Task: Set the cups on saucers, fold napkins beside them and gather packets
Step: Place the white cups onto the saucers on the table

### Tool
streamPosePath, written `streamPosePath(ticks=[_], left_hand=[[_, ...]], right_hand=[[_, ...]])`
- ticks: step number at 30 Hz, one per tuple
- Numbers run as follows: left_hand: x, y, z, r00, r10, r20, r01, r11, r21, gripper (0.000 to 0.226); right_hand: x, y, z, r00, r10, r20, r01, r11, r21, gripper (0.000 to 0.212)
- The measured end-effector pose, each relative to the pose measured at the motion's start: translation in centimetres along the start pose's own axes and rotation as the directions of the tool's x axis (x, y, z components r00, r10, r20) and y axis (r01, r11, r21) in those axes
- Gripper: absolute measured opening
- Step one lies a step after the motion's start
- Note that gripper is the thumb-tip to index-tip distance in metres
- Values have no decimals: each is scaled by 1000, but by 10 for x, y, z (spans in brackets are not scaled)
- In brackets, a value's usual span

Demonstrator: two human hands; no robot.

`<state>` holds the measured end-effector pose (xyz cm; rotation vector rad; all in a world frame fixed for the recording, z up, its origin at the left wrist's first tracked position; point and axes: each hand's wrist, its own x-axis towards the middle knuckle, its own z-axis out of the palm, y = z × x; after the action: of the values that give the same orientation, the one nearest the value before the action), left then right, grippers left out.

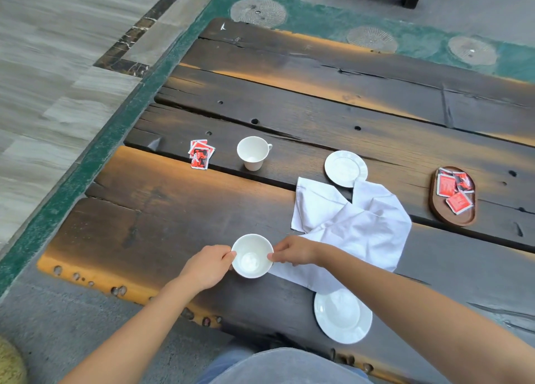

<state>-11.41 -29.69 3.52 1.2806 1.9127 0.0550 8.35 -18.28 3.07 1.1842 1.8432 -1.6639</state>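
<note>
A white cup [252, 257] stands on the dark wooden table [173, 210] near its front edge. My left hand [207, 266] grips its left rim and my right hand [292, 250] pinches its right rim. A second white cup [253, 152] stands farther back, upright, with its handle to the right. One white saucer [343, 315] lies at the front right of the held cup; another saucer [345, 168] lies beyond a crumpled white napkin [359, 224]. Red packets [200, 154] lie in a small pile at the back left.
An oval wooden tray [460, 220] at the right holds several red packets [454, 188]. The napkin partly overlaps both saucers. The table's left edge drops to a green and grey floor. My lap in grey cloth shows below the front edge.
</note>
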Motion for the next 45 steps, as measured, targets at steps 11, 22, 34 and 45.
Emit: streamPosePath(ticks=[11, 22, 34, 45], left_hand=[[-5, 45, 25, 972, 131, 196, -130, 991, -21, 38], [-6, 95, 69, 914, 233, 332, -264, 963, 48, 37], [-2, 128, 108, 877, 247, 413, -317, 942, 110, 36], [2, 141, 120, 875, 246, 416, -318, 941, 113, 34]], right_hand=[[-51, 56, -3, 998, 69, 7, -69, 996, 56, 35], [-99, 119, -13, 986, 157, 47, -158, 987, 20, 25], [-123, 163, -10, 970, 242, -13, -243, 969, -40, 43], [-130, 175, -11, 978, 209, -19, -209, 976, -57, 41]])
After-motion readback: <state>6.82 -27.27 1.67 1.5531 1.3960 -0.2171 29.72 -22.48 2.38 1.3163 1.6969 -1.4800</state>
